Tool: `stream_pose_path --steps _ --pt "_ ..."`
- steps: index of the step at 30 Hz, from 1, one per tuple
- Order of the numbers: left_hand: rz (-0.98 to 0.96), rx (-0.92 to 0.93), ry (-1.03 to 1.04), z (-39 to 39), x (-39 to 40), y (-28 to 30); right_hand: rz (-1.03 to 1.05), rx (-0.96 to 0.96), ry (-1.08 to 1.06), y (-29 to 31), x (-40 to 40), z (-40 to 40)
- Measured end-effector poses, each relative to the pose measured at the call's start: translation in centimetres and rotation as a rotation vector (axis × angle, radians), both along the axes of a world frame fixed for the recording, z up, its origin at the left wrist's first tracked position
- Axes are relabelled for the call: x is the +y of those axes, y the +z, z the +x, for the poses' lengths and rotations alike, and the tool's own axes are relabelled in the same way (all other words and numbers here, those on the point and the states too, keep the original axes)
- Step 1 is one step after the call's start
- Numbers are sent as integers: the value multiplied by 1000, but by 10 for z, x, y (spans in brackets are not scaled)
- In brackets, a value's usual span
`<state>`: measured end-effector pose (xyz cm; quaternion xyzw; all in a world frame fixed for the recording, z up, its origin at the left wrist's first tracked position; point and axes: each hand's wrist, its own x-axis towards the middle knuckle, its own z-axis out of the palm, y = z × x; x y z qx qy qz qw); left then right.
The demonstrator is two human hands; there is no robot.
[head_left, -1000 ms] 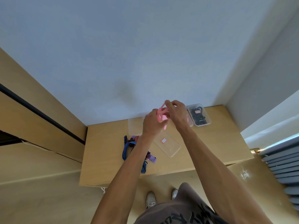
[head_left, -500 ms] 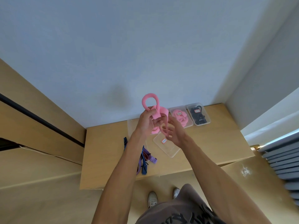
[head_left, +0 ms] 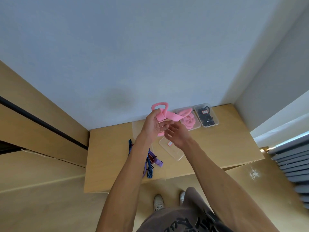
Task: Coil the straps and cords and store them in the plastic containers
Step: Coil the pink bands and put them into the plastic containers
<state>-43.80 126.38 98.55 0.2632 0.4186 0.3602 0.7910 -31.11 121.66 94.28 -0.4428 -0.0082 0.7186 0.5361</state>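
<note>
Since a second ago, pink strap point(head_left: 168, 115) lifted clear of the bunched grip, its loop end now standing above the left hand point(head_left: 153, 125). Right hand point(head_left: 178, 134) dropped from pinching on top to below and right, fingers point(head_left: 168, 133) loosened. Pink-filled container point(head_left: 188, 119) on the far worktop point(head_left: 217, 144) uncovered.

Head camera, looking down, table point(head_left: 217, 148) near.
</note>
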Motion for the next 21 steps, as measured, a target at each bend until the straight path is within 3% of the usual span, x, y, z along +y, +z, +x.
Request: stream_pose_path --steps 8,13,16,21 --pt "80 101 64 1 2 -12 -47 253 -522 1 3 23" --pt "197 221 103 4 2 -11 -132 202 -440 -5 6 21" --pt "194 187 91 2 3 -10 -162 128 -396 -8 4 18" --pt "146 41 -19 -3 2 -6 -141 194 -383 -4 1 20"
